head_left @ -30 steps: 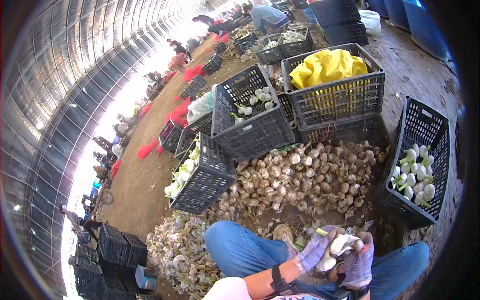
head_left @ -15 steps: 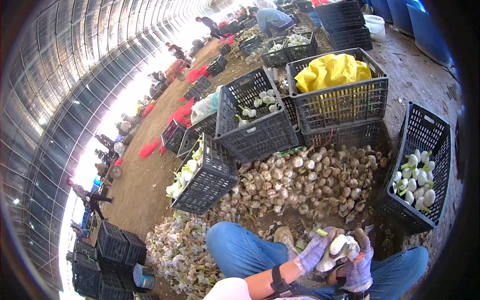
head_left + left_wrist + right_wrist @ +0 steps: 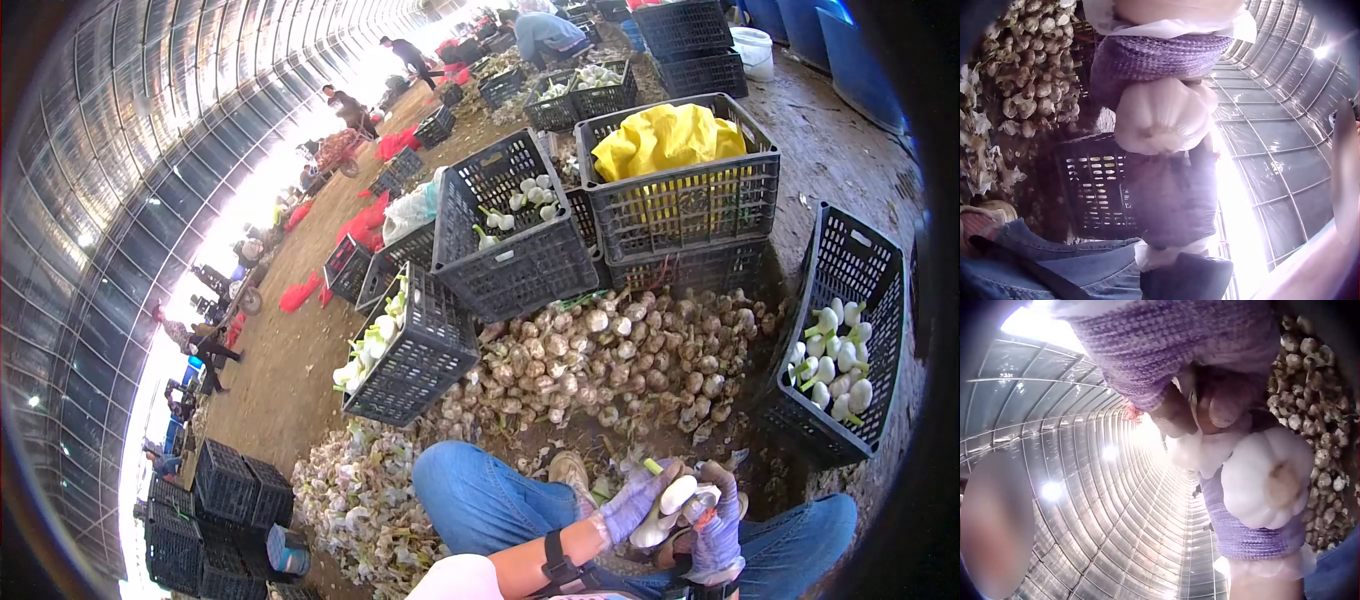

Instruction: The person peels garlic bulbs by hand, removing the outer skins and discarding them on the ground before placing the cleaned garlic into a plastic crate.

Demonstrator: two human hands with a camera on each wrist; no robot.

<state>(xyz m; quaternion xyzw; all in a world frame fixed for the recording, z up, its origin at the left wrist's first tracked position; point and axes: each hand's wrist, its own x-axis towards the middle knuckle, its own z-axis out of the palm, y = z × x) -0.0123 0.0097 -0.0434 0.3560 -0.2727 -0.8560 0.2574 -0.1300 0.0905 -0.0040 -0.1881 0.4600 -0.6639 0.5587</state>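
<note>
My left hand (image 3: 628,508), in a purple knit glove, holds a white garlic bulb (image 3: 678,494) with a cut green stem (image 3: 652,466) showing above the fingers. A second rounded white bulb (image 3: 650,532) shows just below it. In the right wrist view a bulb's root end (image 3: 1284,481) faces the camera. My right hand (image 3: 716,535), gloved too, is close against the bulb. Its bare fingertips (image 3: 1225,407) pinch papery white garlic skin (image 3: 1200,453) beside the bulb. The left wrist view shows the bulb (image 3: 1161,122) between both gloves.
Unpeeled garlic (image 3: 610,350) lies heaped in front of the knees, with discarded skins (image 3: 355,500) to the left. A black crate (image 3: 850,260) of cleaned bulbs stands at right. More crates (image 3: 510,270) stand ahead, one with yellow cloth (image 3: 665,140). People (image 3: 405,58) move farther off.
Loose skin that stretched across the bulb has drawn back toward my right hand, baring more smooth white surface. The left hand keeps its hold. In the background, people have moved.
</note>
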